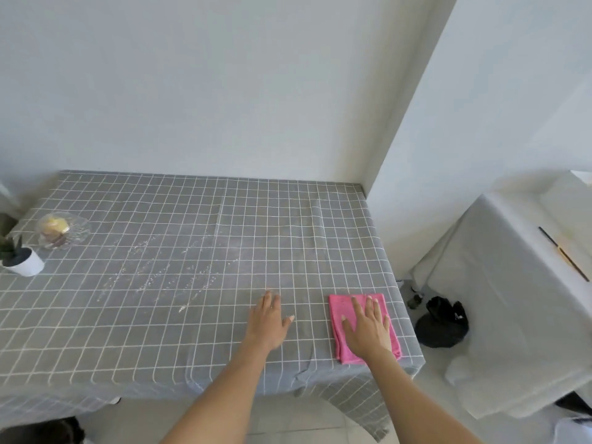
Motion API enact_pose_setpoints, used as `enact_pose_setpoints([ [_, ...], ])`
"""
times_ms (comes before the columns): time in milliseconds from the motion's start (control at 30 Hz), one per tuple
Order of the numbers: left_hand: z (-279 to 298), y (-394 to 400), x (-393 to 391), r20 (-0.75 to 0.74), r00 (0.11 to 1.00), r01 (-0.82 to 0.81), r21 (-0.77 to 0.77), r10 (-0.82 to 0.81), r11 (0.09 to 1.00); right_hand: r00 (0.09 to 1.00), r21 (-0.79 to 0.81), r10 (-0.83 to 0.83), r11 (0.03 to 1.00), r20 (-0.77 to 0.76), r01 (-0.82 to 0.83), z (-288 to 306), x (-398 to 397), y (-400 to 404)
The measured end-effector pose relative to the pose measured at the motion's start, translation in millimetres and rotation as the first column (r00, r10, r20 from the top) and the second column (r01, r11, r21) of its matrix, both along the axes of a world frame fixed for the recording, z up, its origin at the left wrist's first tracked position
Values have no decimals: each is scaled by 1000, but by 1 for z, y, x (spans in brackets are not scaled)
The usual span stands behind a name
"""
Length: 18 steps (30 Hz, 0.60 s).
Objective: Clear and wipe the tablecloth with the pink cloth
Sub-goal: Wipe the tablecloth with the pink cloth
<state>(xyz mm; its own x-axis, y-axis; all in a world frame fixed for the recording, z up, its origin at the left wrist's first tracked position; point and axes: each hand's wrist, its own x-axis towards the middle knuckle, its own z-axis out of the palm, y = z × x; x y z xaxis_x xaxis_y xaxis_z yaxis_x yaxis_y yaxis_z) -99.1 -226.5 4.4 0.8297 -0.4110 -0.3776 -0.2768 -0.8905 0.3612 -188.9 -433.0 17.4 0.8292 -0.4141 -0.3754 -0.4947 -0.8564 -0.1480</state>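
A grey tablecloth point(192, 219) with a white grid covers the table against the wall. The folded pink cloth point(341, 315) lies near the table's front right corner. My right hand point(368, 325) rests flat on it with straight fingers. My left hand point(267, 322) lies flat on the bare tablecloth just left of the cloth, fingers spread. White crumb streaks point(166, 267) run diagonally across the middle of the tablecloth, left of my left hand.
At the far left stand a glass dish point(61, 230) holding a yellowish item and a small white plant pot point(25, 265). A white-covered unit point(512, 283) stands to the right, with a black object point(443, 322) on the floor between it and the table.
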Motion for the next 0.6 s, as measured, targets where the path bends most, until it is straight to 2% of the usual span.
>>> enact_pose_setpoints([
  [133, -8, -43, -39, 10, 1000, -14, -23, 14, 1000, 998, 45, 64, 997, -15, -64, -8, -23, -33],
  [300, -13, -88, -83, 3, 1000, 21, -28, -21, 999, 967, 80, 245, 968, -72, -239, -21, -54, -64],
  [467, -17, -112, -104, 28, 992, 119, 27, -119, 993, 943, 80, 332, 941, -9, -330, -30, -71, -79],
  [600, -20, -117, -107, 29, 992, 123, 66, -125, 990, 917, 63, 398, 915, 14, -398, -35, -75, -92],
])
